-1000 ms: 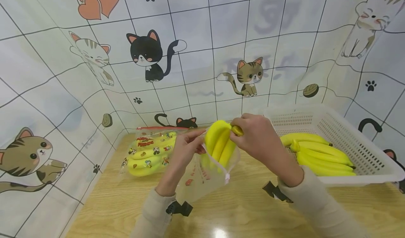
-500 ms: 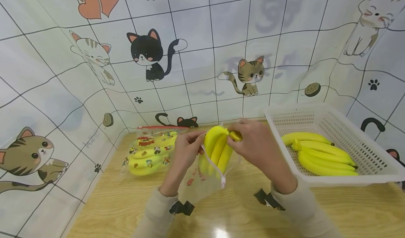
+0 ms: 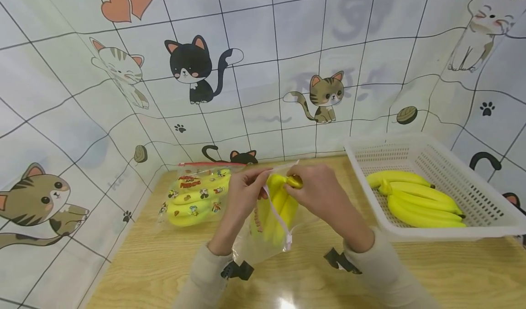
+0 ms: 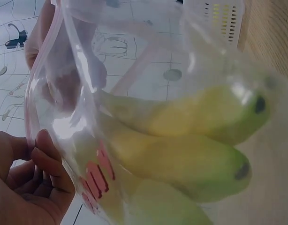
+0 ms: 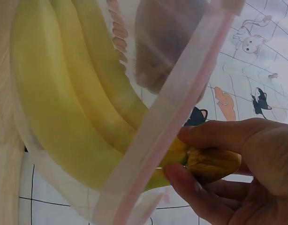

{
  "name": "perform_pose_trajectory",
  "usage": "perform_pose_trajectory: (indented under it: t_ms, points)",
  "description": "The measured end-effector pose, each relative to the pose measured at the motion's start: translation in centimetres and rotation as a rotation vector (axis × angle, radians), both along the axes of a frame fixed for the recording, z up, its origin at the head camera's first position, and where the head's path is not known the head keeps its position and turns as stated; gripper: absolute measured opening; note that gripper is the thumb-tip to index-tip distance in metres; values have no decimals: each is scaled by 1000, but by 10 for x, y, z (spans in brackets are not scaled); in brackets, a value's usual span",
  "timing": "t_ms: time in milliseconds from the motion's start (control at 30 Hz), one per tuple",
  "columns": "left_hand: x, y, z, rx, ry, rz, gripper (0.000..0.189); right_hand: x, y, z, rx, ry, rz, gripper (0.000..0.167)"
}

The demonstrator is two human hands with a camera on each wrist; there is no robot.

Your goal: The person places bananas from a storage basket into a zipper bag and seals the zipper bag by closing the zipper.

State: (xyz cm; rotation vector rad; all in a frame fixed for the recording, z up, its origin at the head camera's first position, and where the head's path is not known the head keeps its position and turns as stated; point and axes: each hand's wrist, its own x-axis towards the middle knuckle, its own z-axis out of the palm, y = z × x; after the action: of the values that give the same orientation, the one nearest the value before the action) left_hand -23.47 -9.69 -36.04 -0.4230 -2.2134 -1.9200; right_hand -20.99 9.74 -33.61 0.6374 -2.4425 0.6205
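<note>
A bunch of yellow bananas hangs mostly inside a clear zip bag with red print. My right hand pinches the bunch by its brown stem, which sticks out at the bag's mouth. My left hand pinches the bag's zip edge between thumb and fingers. In the left wrist view the dark banana tips show through the plastic, and the left hand grips the pinkish edge. The white slider sits at the near end of the zip.
Left of the hands, a red-topped printed bag of bananas lies on the wooden table. A white perforated basket at the right holds more bananas. A wall covering with cats rises behind.
My right hand has moved down and slightly left, lowering the bananas deeper into the clear bag. The left hand keeps its hold on the bag's edge, and the mouth now reaches up around the stem.
</note>
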Motion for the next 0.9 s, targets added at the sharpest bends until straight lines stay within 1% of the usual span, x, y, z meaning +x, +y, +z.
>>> perform_pose_trajectory:
  t_ms: [167, 267, 333, 433, 667, 833, 900]
  points:
    - [0, -1, 1, 10, 9, 1, 20, 0, -4, -2, -15, -79, 26, 20]
    - [-1, -3, 2, 17, 13, -2, 20, -2, -5, -3, -31, -164, 71, 20]
    - [-1, -3, 2, 17, 17, -5, 20, -3, -6, -4, -34, -226, 105, 24]
    - [-2, -4, 2, 13, 28, -14, 20, -5, -7, -5, -41, -293, 138, 30]
    - [1, -4, 4, -7, 63, -52, 20, -12, -13, -12, -83, -362, 165, 33]
    - [4, -3, 6, -12, 68, -75, 20, -17, -19, -21, -145, -419, 188, 39]
    - [5, -2, 8, -8, 69, -85, 20, -18, -20, -23, -161, -428, 208, 41]
